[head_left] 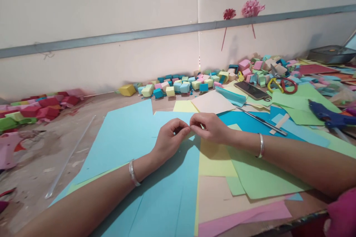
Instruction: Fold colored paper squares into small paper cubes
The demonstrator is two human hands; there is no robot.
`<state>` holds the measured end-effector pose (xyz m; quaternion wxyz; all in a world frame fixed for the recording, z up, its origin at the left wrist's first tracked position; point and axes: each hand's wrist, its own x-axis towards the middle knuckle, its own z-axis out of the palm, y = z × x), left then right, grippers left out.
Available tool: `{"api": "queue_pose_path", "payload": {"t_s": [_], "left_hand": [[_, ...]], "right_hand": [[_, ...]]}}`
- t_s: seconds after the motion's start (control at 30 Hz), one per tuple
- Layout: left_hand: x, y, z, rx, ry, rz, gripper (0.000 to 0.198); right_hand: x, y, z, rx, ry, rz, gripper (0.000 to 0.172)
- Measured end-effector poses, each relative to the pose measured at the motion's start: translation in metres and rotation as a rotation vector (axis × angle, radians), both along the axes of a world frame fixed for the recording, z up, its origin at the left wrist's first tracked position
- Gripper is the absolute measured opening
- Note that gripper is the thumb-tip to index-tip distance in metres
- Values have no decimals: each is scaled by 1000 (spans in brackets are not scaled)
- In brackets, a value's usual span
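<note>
My left hand (170, 139) and my right hand (209, 127) meet over the middle of the table, fingers curled and pinched together on a small pale piece of paper (191, 133) between them. Most of that piece is hidden by my fingers. Both wrists wear silver bangles. Under my hands lie large light blue sheets (125, 137), a yellow sheet (214, 159) and a green sheet (258, 177).
Several small folded paper cubes (178, 85) line the wall. A phone (252, 90), scissors (282, 84), a metal ruler (263, 121) and a blue glue gun (328, 115) lie at the right. Red and pink paper shapes (41, 107) pile at the left. A clear stick (69, 157) lies left.
</note>
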<state>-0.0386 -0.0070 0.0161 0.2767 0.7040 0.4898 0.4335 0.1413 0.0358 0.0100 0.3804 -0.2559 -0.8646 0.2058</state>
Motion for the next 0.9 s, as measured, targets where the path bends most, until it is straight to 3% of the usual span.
{"api": "queue_pose_path", "payload": {"t_s": [0.13,0.27,0.47,0.6,0.7,0.9], "left_hand": [[1,-1,0,-29,6,-39,17],[0,2,-1,-26,-7,-32,17],[-4,9,-2,106,121,43,14],[-6,10,1,-19,-97,161,25],[-7,10,2,-93,-247,163,31],[-6,9,1,-30,-197,173,23]], "right_hand": [[1,0,-3,172,-37,-20,9],[1,3,-4,112,-6,-7,11],[2,10,-10,165,-72,-60,17],[5,15,-8,29,149,-130,12],[6,18,-9,25,180,-143,11],[4,16,-14,114,74,-74,12]]}}
